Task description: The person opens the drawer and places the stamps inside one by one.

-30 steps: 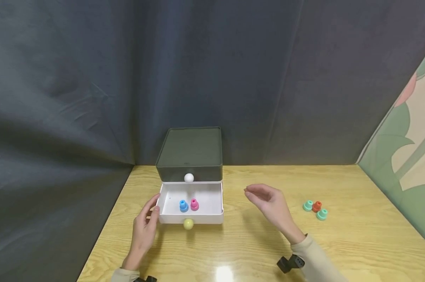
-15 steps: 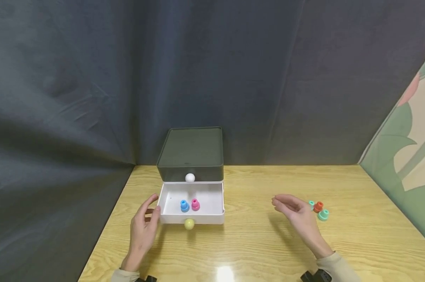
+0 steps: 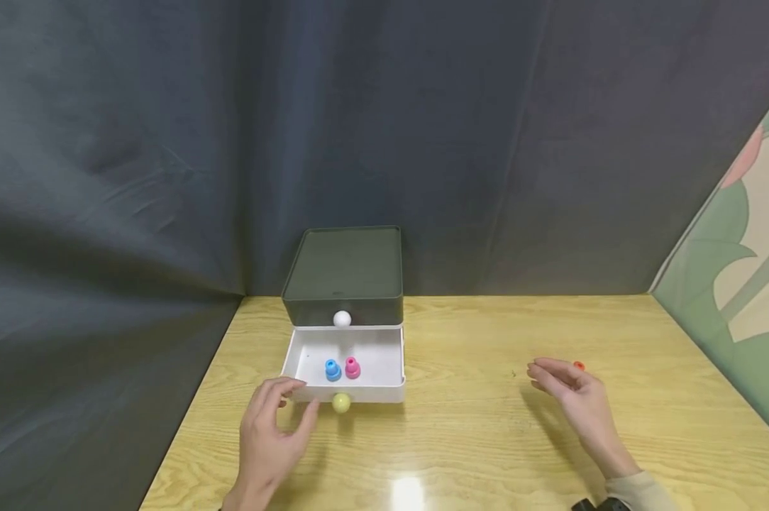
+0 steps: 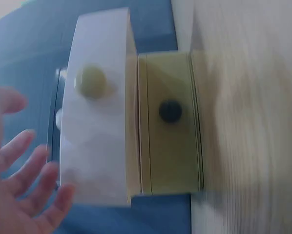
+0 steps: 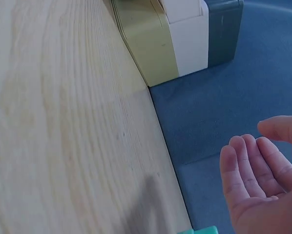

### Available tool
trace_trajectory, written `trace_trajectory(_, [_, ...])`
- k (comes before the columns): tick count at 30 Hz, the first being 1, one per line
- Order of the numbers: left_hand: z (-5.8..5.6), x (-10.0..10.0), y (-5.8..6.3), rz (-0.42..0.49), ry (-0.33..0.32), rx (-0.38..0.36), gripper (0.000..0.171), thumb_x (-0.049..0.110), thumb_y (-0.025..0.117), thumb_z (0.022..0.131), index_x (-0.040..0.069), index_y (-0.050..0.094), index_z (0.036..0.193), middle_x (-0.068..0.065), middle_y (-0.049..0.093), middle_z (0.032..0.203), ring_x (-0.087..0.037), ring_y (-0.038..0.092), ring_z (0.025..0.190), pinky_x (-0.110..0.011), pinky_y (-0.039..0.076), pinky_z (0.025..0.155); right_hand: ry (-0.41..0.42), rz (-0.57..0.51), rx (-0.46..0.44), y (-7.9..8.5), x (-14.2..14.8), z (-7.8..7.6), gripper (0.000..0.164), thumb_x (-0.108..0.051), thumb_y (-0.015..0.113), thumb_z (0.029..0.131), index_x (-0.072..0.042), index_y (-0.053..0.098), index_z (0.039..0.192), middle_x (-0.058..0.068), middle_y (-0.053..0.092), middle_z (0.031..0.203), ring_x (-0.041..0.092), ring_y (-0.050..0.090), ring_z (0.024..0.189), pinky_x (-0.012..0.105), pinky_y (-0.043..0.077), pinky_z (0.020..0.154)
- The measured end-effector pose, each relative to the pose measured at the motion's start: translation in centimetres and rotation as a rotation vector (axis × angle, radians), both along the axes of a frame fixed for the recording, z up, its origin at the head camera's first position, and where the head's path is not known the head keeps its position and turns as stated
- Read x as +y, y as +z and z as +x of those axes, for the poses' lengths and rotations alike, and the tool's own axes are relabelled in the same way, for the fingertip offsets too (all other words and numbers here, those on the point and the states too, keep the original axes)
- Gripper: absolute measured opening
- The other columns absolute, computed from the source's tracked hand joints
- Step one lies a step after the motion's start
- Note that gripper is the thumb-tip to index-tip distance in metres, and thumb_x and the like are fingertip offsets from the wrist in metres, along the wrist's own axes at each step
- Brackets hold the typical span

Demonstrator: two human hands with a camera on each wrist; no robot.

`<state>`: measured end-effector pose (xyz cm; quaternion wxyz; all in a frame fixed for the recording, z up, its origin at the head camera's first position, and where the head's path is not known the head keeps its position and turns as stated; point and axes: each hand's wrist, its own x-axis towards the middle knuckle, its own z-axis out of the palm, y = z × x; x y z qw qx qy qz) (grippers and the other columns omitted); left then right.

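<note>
A white drawer (image 3: pixel 374 394) is pulled out from the middle tier of a small three-tier chest (image 3: pixel 352 266). Inside it stand a blue stepped plastic piece (image 3: pixel 333 370) and a pink one (image 3: pixel 352 367), each with a hole on top. At the drawer's front left corner is my left hand (image 3: pixel 269 433), fingers loosely bent and thumb apart, near the round yellow knob (image 3: pixel 341 403); in the left wrist view its fingers are spread. Over the right part of the table my right hand (image 3: pixel 576 404) holds nothing, hiding most of a red-orange piece (image 3: pixel 579 365). Teal pieces (image 5: pixel 204 230) peek in below.
The chest's dark green top tier has a white knob (image 3: pixel 342 319); its yellow-green bottom drawer (image 4: pixel 170 156), with a dark knob (image 4: pixel 170 111), is closed. A dark curtain (image 3: pixel 455 156) rises behind the wooden table (image 3: pixel 461 426), and a flower-patterned panel (image 3: pixel 736 284) borders the right.
My right hand has moved right, away from the drawer, and now covers most of the loose pieces. My left hand has shifted from the drawer's left side to its front left corner.
</note>
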<state>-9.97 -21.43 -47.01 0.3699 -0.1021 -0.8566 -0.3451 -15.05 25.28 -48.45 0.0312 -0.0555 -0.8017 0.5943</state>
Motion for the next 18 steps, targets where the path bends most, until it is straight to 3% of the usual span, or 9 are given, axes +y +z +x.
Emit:
trace_trajectory(6, [0.4, 1.3, -0.4, -0.224, -0.047, -0.022, 0.041, 0.025, 0.094, 0.072, 0.021, 0.076, 0.109, 0.009, 0.076, 0.105, -0.012, 0.071, 0.093, -0.030, 0.057, 0.080, 0.013, -0.018, -0.013, -0.1, 0.4, 0.1, 0.050, -0.033, 0.069, 0.106, 0.004, 0.063, 0.140, -0.028, 0.075, 0.108, 0.004, 0.076, 0.099, 0.013, 0.055, 0.087])
trace_trajectory(18, [-0.3, 1.9, -0.9, -0.325, -0.005, -0.029, 0.036, 0.026, 0.097, 0.071, 0.023, 0.078, 0.102, 0.010, 0.078, 0.096, -0.008, 0.072, 0.083, -0.026, 0.057, 0.070, 0.012, -0.055, -0.009, -0.1, 0.8, 0.0, 0.037, -0.029, 0.071, 0.105, -0.004, 0.070, 0.133, -0.026, 0.076, 0.107, 0.003, 0.077, 0.098, 0.013, 0.056, 0.087])
